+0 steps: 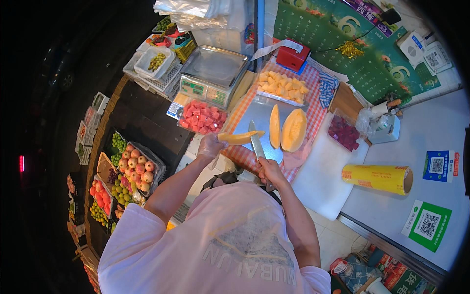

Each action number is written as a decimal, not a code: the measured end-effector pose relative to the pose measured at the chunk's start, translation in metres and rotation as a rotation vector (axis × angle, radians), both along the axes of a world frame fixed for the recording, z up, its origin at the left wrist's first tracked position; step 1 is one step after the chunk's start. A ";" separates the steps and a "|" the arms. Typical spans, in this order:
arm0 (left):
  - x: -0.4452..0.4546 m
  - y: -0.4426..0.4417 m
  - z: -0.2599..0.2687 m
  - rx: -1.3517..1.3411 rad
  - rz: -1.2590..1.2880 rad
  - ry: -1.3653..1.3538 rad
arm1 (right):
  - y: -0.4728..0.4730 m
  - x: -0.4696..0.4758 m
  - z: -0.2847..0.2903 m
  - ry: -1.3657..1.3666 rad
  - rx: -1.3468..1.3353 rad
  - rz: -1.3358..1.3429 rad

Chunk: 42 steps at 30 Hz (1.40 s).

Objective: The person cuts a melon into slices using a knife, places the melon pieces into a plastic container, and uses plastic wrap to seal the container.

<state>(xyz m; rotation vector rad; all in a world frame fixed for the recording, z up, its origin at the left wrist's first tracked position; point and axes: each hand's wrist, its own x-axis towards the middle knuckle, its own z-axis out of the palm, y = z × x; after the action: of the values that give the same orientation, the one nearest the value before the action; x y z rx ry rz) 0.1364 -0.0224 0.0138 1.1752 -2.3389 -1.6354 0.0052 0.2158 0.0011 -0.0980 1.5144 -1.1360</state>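
Note:
My left hand (pixel 211 147), in a clear plastic glove, grips one end of an orange melon wedge (pixel 235 138). In my right hand (pixel 271 171) is the handle of a kitchen knife (pixel 257 141), whose blade meets the wedge near its far end. Both are above a metal tray (pixel 253 114) on a red-checked cloth. On that tray lie a slim melon wedge (pixel 274 126) and a larger melon piece (pixel 294 130) with its hollow facing up. Behind them, a clear container holds orange melon cubes (pixel 282 87). Whether the blade has cut into the wedge is hard to tell.
Watermelon cubes (pixel 203 117) in a tub sit left of the tray, before a weighing scale (pixel 214 73). To the right are a white cutting board (pixel 315 172), a box of dark red fruit pieces (pixel 343 132) and a yellow film roll (pixel 378 179). Pomegranates (pixel 137 165) stand lower left.

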 end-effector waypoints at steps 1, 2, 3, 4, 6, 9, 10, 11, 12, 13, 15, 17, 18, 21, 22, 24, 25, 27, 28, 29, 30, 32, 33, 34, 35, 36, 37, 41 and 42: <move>0.002 -0.002 -0.008 0.027 0.018 0.035 | 0.000 0.001 0.000 -0.026 -0.017 -0.008; 0.005 -0.004 -0.014 0.054 0.035 0.070 | 0.000 0.003 0.001 -0.052 -0.033 -0.016; 0.003 -0.004 -0.011 0.053 0.026 0.060 | 0.001 0.003 0.001 -0.077 -0.047 -0.030; 0.001 -0.003 -0.008 0.051 0.018 0.050 | 0.002 0.003 0.002 -0.120 -0.053 -0.042; -0.001 -0.004 -0.003 0.015 -0.010 0.019 | 0.004 0.003 0.003 -0.206 -0.068 -0.064; -0.002 -0.007 -0.001 -0.045 -0.045 -0.019 | 0.007 0.003 -0.001 -0.398 -0.097 -0.027; -0.002 -0.008 -0.004 -0.036 -0.042 -0.016 | 0.007 0.004 0.000 -0.417 -0.102 -0.026; -0.001 -0.008 -0.007 -0.027 -0.039 -0.012 | 0.007 0.004 0.001 -0.437 -0.107 -0.026; -0.001 -0.009 -0.010 -0.018 -0.032 -0.002 | 0.008 0.005 0.001 -0.456 -0.111 -0.027; 0.000 -0.009 -0.013 -0.009 -0.025 0.008 | 0.008 0.005 0.001 -0.476 -0.120 -0.029; 0.000 -0.010 -0.019 -0.003 -0.020 0.027 | 0.010 0.005 0.002 -0.516 -0.137 -0.035; 0.001 -0.011 -0.027 -0.007 -0.023 0.046 | 0.008 0.005 0.002 -0.495 -0.127 -0.060; 0.001 -0.011 -0.029 -0.009 -0.019 0.045 | 0.008 0.005 0.003 -0.484 -0.121 -0.074; 0.003 -0.011 -0.035 -0.027 -0.008 0.034 | 0.005 -0.001 0.004 -0.623 -0.167 -0.113; 0.004 -0.011 -0.037 -0.039 -0.004 0.026 | 0.004 -0.005 -0.002 -0.750 -0.248 -0.131; 0.003 -0.007 -0.031 0.001 0.022 0.023 | 0.003 -0.014 -0.018 -1.001 -0.411 -0.174; 0.000 0.000 -0.010 0.053 0.045 0.028 | 0.002 -0.017 -0.018 -0.980 -0.447 -0.162; 0.000 0.003 -0.001 0.127 0.074 0.047 | -0.002 -0.019 -0.014 -0.941 -0.516 -0.126; 0.004 0.002 -0.003 0.150 0.080 0.062 | -0.005 -0.020 -0.009 -0.871 -0.435 -0.172; 0.007 0.001 -0.004 0.172 0.086 0.076 | -0.008 -0.022 -0.004 -0.800 -0.355 -0.216; 0.009 0.000 -0.005 0.166 0.078 0.064 | -0.009 -0.021 0.001 -0.727 -0.275 -0.262; 0.012 -0.003 -0.008 0.155 0.064 0.038 | -0.013 -0.016 0.011 -0.400 -0.129 -0.292; 0.014 -0.001 -0.009 0.153 0.072 0.057 | -0.013 -0.013 0.014 -0.237 -0.056 -0.303; 0.012 0.000 -0.010 0.148 0.069 0.078 | -0.010 -0.016 -0.001 0.141 -0.001 -0.172; 0.011 0.001 -0.010 0.144 0.066 0.099 | -0.005 -0.013 -0.016 0.459 0.065 -0.112; 0.012 0.001 -0.013 0.155 0.078 0.112 | -0.007 -0.007 -0.015 0.775 0.132 -0.037; 0.014 0.002 -0.016 0.167 0.090 0.125 | -0.009 -0.003 -0.015 1.090 0.198 0.041; 0.012 0.001 -0.015 0.037 0.023 -0.015 | -0.010 0.004 -0.026 1.068 0.303 0.057; 0.015 0.001 -0.022 0.061 0.035 0.019 | -0.008 0.005 -0.035 0.965 0.281 0.076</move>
<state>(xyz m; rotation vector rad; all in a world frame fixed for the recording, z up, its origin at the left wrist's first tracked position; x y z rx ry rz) 0.1516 -0.0219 -0.0077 1.1996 -2.2590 -1.7101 0.0099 0.2073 -0.0334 -0.5671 2.4756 -0.8187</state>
